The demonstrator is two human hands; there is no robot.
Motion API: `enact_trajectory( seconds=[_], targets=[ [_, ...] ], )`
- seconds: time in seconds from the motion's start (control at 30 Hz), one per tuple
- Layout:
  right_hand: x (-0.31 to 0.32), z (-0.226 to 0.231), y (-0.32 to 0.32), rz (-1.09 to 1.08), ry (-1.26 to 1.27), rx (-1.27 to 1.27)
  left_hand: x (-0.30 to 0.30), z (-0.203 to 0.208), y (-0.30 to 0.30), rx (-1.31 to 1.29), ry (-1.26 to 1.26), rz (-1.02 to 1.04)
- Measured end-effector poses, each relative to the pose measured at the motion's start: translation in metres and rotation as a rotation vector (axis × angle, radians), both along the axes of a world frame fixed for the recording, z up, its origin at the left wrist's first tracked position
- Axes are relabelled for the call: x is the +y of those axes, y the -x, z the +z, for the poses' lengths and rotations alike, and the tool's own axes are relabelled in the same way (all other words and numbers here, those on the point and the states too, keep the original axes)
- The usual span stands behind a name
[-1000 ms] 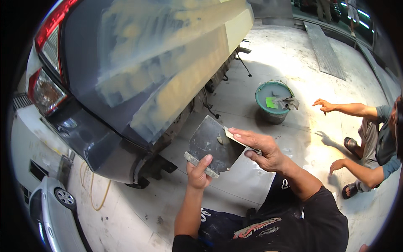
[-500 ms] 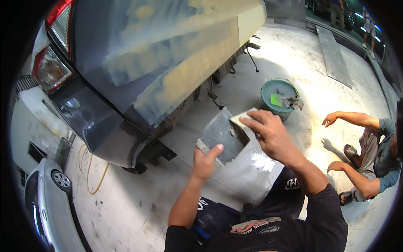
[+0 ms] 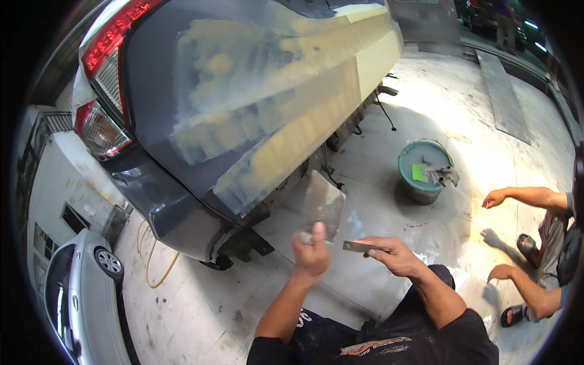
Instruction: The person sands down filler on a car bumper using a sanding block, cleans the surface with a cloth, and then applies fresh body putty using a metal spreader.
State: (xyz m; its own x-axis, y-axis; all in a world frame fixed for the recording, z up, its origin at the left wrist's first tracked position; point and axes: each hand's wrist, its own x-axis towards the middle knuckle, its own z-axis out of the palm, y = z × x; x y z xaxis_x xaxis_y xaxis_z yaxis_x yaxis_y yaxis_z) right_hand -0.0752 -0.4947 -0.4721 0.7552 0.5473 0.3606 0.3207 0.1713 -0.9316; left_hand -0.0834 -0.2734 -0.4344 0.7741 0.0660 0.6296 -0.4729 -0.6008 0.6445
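My left hand (image 3: 311, 254) is closed around the lower end of a flat grey putty board (image 3: 322, 204), thumb pressed on its face; the board is tilted up and looks smeared. To its right, my right hand (image 3: 398, 257) pinches a thin, flat putty spreader (image 3: 356, 246), seen nearly edge-on. The spreader is close to the board's lower edge, apart from it. Beyond both hands stands a dark grey car body (image 3: 152, 91), its side panel covered with patches of yellowish filler (image 3: 267, 164). Neither hand touches the car.
A green-rimmed bucket (image 3: 404, 159) holds greyish water, a bright green piece (image 3: 418, 173) and a rag (image 3: 447, 176) over its rim. Another person's hand (image 3: 496, 198) is at the right. A yellow hose (image 3: 157, 283) and a silver car (image 3: 85, 292) are at the left.
My right hand has come down and away from the board, turning the spreader edge-on. The left hand has tilted the board more upright. The view has shifted, showing more of the car panel.
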Motion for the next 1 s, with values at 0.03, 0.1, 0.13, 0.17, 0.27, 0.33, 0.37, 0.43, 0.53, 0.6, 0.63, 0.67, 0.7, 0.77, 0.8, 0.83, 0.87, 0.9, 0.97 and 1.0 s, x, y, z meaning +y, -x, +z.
enact_trajectory(
  seconds=[0.03,0.1,0.13,0.17,0.27,0.33,0.37,0.43,0.53,0.6,0.63,0.67,0.7,0.77,0.8,0.83,0.87,0.9,0.97,1.0],
  targets=[
    [-0.007,-0.004,-0.002,0.084,-0.125,0.123,0.014,0.002,-0.002,-0.185,-0.112,0.104],
    [-0.016,-0.011,-0.009,0.208,-0.371,0.338,0.032,0.02,-0.007,-0.425,0.054,0.033],
    [-0.019,-0.015,-0.015,0.239,-0.452,0.375,0.027,0.053,0.0,-0.295,0.451,-0.197],
    [-0.025,-0.02,-0.022,0.252,-0.524,0.409,0.024,0.075,-0.003,-0.337,0.499,-0.221],
    [-0.025,-0.025,-0.039,0.281,-0.656,0.486,0.054,0.126,0.002,-0.494,0.546,-0.172],
    [-0.019,-0.025,-0.05,0.309,-0.694,0.534,0.075,0.167,0.012,-0.578,0.397,-0.022],
    [-0.018,-0.024,-0.055,0.32,-0.699,0.556,0.083,0.185,0.011,-0.608,0.346,0.096],
    [-0.016,-0.022,-0.066,0.354,-0.717,0.593,0.084,0.224,0.004,-0.688,0.294,0.217],
    [-0.022,-0.023,-0.084,0.353,-0.729,0.632,0.079,0.276,-0.022,-0.781,0.276,0.183],
    [-0.03,-0.028,-0.097,0.32,-0.705,0.661,0.086,0.304,-0.037,-0.77,0.212,0.144],
    [-0.032,-0.028,-0.1,0.324,-0.711,0.67,0.085,0.318,-0.043,-0.775,0.179,0.167],
    [-0.035,-0.026,-0.103,0.322,-0.714,0.674,0.083,0.331,-0.05,-0.781,0.151,0.186],
    [-0.038,-0.024,-0.105,0.319,-0.719,0.678,0.082,0.343,-0.056,-0.787,0.123,0.204],
    [-0.042,-0.02,-0.107,0.307,-0.714,0.686,0.087,0.357,-0.067,-0.773,0.084,0.19],
    [-0.044,-0.019,-0.107,0.303,-0.713,0.691,0.092,0.364,-0.071,-0.766,0.063,0.184],
    [-0.048,-0.02,-0.108,0.278,-0.71,0.707,0.093,0.369,-0.076,-0.765,0.049,0.157],
    [-0.052,-0.023,-0.109,0.253,-0.706,0.723,0.094,0.372,-0.08,-0.759,0.032,0.171],
    [-0.056,-0.026,-0.11,0.228,-0.703,0.739,0.095,0.375,-0.082,-0.753,0.014,0.185],
    [-0.062,-0.032,-0.113,0.208,-0.719,0.745,0.097,0.38,-0.085,-0.734,-0.02,0.208],
    [-0.066,-0.033,-0.115,0.19,-0.721,0.746,0.101,0.378,-0.088,-0.728,-0.011,0.208]
  ],
)
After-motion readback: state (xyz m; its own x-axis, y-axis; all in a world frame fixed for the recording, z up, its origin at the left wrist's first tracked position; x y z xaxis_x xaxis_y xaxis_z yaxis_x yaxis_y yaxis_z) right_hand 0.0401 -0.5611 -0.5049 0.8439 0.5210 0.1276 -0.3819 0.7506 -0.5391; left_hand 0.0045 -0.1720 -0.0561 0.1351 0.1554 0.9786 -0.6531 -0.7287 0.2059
